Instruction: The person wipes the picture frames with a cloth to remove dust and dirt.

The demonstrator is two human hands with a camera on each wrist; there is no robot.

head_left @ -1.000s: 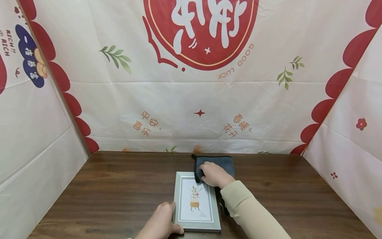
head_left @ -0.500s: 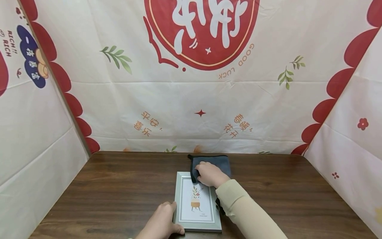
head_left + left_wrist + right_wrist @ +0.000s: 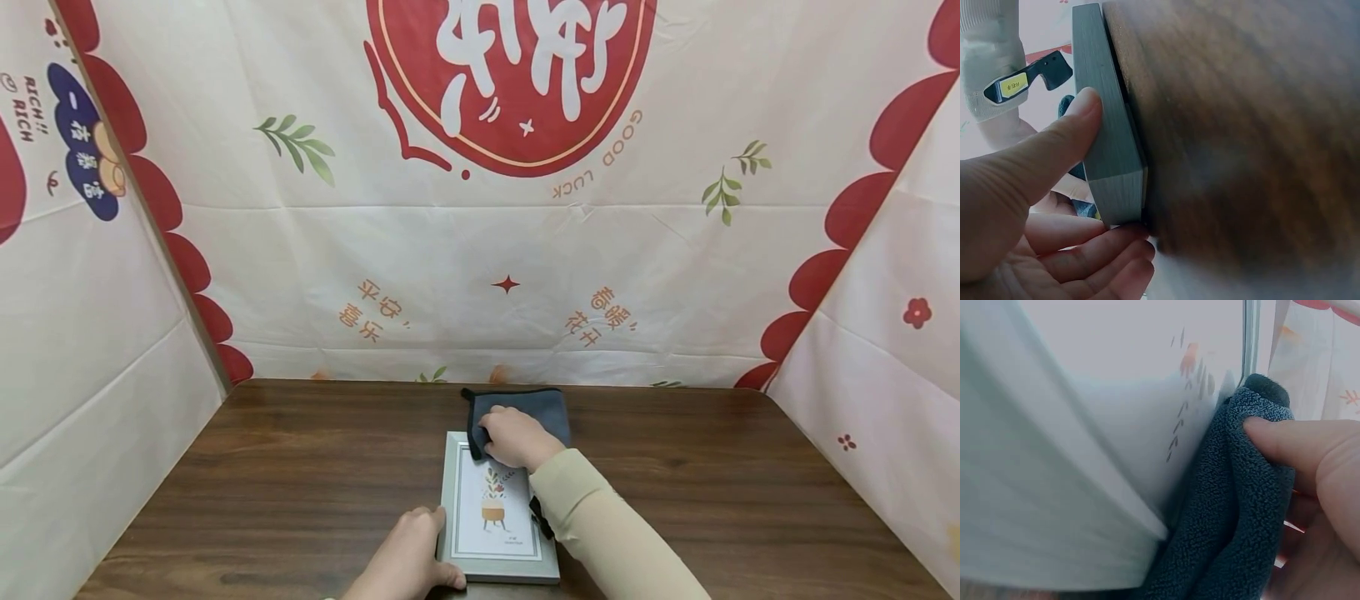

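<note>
A pale green picture frame (image 3: 504, 570) lies flat on the table, with a potted plant drawing behind its front. At its near left corner my left hand (image 3: 405, 557) grips it; the left wrist view has the thumb (image 3: 1085, 109) on one side of the frame (image 3: 1113, 131) and the fingers round the corner. My right hand (image 3: 517, 437) holds a dark blue-grey cloth (image 3: 542, 405) on the frame's far end. Close up, the right wrist view reveals the thumb (image 3: 1279, 434) pressing into the folded cloth (image 3: 1254, 469). Part of the frame's right side is covered by the right arm.
The dark wooden table (image 3: 315, 467) extends on both sides of the frame. A printed fabric backdrop (image 3: 480, 250) rises behind the table's far edge, with fabric walls left and right. A black strap piece (image 3: 542, 518) is on the right wrist.
My right hand and the cloth have slid left across the frame's far end. My left hand keeps its grip on the near corner, and the frame stays in place.
</note>
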